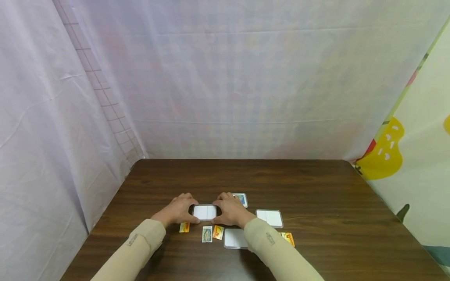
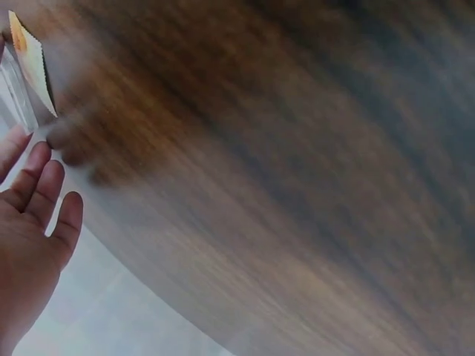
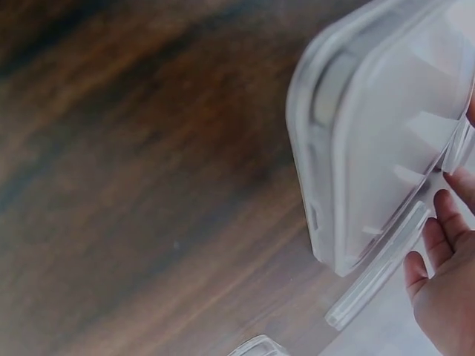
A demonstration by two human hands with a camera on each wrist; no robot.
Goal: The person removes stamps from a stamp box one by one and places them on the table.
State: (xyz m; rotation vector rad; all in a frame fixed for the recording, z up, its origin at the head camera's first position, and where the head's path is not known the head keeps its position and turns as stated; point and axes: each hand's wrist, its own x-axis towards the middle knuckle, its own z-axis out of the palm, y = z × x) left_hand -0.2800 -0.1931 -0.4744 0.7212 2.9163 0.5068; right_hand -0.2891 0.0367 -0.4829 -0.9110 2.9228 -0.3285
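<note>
A clear flat case [image 1: 205,212] with a white inside lies on the table between both hands. My left hand [image 1: 178,209] holds its left end, thumb at the near corner and fingers at the far one. At the right end, my right hand [image 1: 231,209] grips it the same way. Close to the case's near side are an orange-yellow stamp [image 1: 184,227], a grey-green stamp [image 1: 207,234] and another orange-yellow stamp [image 1: 218,232]. In the left wrist view, one stamp [image 2: 31,65] shows a toothed edge beside the case [image 2: 18,93].
A closed-looking white case [image 1: 234,239] lies partly under the right forearm. Further right are another white case [image 1: 269,218] and an orange-yellow stamp [image 1: 288,238]. Behind the right hand, a case [image 1: 241,199] shows a blue-green picture. All rest on the brown table [image 1: 316,187].
</note>
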